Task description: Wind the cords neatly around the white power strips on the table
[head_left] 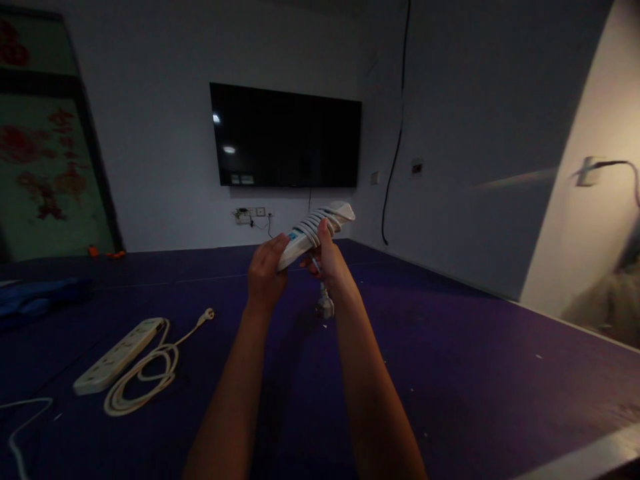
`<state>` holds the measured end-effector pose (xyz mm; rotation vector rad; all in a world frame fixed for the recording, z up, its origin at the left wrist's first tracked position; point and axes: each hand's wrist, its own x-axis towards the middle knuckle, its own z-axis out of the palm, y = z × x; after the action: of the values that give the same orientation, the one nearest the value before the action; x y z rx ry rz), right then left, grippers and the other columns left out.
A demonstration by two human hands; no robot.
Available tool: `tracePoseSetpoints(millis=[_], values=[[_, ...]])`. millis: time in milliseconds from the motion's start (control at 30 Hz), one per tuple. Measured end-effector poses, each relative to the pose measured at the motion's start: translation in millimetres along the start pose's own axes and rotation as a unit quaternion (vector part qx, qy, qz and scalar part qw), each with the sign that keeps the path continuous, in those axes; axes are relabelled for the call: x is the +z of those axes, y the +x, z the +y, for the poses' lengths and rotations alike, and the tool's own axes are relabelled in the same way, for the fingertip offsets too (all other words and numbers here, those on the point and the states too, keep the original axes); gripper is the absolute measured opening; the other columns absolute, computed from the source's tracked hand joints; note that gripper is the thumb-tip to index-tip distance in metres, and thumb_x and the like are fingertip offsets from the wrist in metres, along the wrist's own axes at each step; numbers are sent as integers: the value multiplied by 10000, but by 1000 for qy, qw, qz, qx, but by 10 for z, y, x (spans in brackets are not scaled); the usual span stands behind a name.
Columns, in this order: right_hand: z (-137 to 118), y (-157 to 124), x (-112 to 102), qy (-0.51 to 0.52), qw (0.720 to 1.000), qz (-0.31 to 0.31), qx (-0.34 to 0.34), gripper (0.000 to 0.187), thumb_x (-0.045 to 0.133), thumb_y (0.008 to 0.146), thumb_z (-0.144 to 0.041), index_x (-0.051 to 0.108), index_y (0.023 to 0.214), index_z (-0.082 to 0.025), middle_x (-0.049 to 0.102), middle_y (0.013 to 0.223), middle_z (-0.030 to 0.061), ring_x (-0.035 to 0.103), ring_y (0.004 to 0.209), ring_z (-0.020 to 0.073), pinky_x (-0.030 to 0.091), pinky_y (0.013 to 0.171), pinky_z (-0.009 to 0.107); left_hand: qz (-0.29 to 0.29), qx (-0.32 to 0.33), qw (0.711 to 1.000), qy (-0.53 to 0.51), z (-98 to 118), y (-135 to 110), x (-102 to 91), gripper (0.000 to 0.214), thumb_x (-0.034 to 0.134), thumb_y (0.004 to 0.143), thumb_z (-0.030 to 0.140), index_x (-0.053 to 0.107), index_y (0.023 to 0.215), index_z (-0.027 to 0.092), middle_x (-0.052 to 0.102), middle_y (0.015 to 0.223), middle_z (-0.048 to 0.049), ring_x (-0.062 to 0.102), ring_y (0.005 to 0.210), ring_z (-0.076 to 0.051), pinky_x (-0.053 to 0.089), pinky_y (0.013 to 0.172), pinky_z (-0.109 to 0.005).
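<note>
I hold a white power strip (pixel 340 213) up in front of me, tilted with its far end raised to the right. Its own white cord is wound round its body in several loops. My left hand (pixel 265 273) grips the near, lower end. My right hand (pixel 327 260) closes on the middle, thumb pressed over the cord loops. The cord's plug (pixel 325 305) dangles below my right hand.
A second white power strip (pixel 117 353) lies on the dark blue floor at left, its cord (pixel 145 380) loosely coiled beside it. A dark wall-mounted screen (pixel 287 137) hangs ahead above wall sockets (pixel 250 215). A black cable (pixel 397 133) runs down the right wall.
</note>
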<state>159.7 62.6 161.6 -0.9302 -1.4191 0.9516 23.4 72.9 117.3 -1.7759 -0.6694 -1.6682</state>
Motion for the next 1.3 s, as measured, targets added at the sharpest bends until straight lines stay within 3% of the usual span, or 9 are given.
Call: tracePoseSetpoints(millis=[333,467,533,633,767,867,967,1067,1300], values=[[-60,-58,61,38,999,1,24,641,413,723,-756,615,768,-149,549,518,57,335,369,71,234,338,223,-9,-53,998,-35,-68,9,-90,440,508,752,61,586,1146,241,623,1170,-83,549,1105,-212,405,966,-401],[-68,-71,43,59,998,9,23,603,422,731,-744,584,719,-162,527,517,45,324,369,65,219,340,222,-67,-79,993,-62,-57,118,-168,446,619,700,116,595,1133,219,633,1142,-95,555,1092,-239,398,973,-422],[-70,-69,9,73,997,16,22,602,412,739,-742,577,720,-164,515,516,35,315,364,62,211,343,224,-97,-132,980,-112,-19,185,-206,541,740,617,218,593,1138,203,635,1132,-108,564,1072,-261,424,944,-427],[-65,-62,-53,69,997,27,11,618,370,749,-753,573,735,-169,503,516,24,300,360,59,198,349,225,-100,-281,921,-250,58,269,-247,719,811,519,391,573,1165,186,626,1135,-142,596,1014,-275,513,804,-376],[-45,-44,-114,51,998,44,-8,614,394,732,-758,574,730,-171,496,523,23,320,383,69,217,368,234,-77,-509,756,-404,152,348,-261,555,629,676,597,624,1001,148,670,937,-173,670,752,-261,550,543,-334],[-39,-38,-127,46,998,32,-18,608,404,732,-752,572,709,-168,499,535,30,319,389,69,222,374,239,-85,-607,631,-475,197,385,-255,387,623,743,503,631,863,135,678,818,-152,672,638,-229,567,532,-334],[-51,-51,-109,32,999,13,-23,606,384,748,-744,564,699,-168,490,534,28,304,382,60,213,370,236,-100,-628,556,-534,207,393,-247,233,638,780,338,634,859,118,677,806,-134,665,597,-174,565,513,-247],[-62,-78,-73,11,999,-3,-31,633,352,754,-753,584,735,-163,495,526,31,308,382,60,219,368,231,-100,-627,532,-560,185,392,-250,185,652,771,268,626,876,118,667,775,-114,642,526,-138,520,419,-170],[-38,-83,-66,22,998,-37,-37,803,227,755,-787,658,831,-115,558,514,71,433,400,98,323,395,231,-20,-632,563,-532,245,477,-296,125,658,760,220,627,826,118,646,702,-69,593,448,-105,493,359,-146]])
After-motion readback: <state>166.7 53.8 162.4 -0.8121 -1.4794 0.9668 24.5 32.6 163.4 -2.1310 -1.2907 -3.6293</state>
